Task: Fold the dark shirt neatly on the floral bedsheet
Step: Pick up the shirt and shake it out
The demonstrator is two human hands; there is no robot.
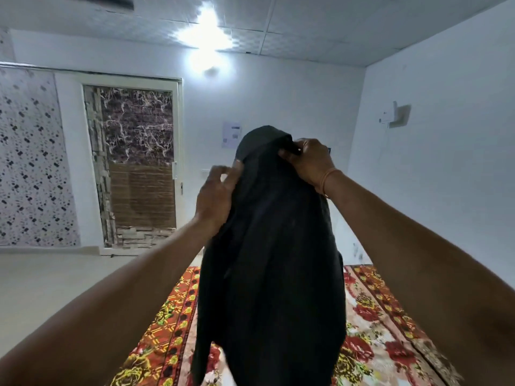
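closest in, two bare forearms reach up and forward from the lower corners. below them the floral bedsheet [376, 316] lies spread flat, a plush-looking cloth of red and yellow roses with an orange patterned border. the dark shirt [273, 260] hangs in the air above it, held up at arm's length. its lower end drops out of view, so i cannot tell whether it touches the sheet. the fabric is matt, near-black, soft and limp, falling in long vertical folds and bunched narrow rather than spread wide.

the left hand [216, 196] pinches the shirt's upper left edge between thumb and curled fingers, the other fingers loosely apart. the right hand [309, 162], an orange band at its wrist, grips the top of the shirt, fingers curled over a rounded hump of cloth, perhaps collar or shoulder.

the step in hand looks like opening the shirt out before laying it down. to do it well, each hand should probably work along to a shoulder seam, draw apart until the top edge is taut, then lower the hem first so the cloth lands flat.

beyond are a pale floor, a door [133, 162] faced in marble and brick patterns, white walls, and a bright ceiling lamp [206, 32].
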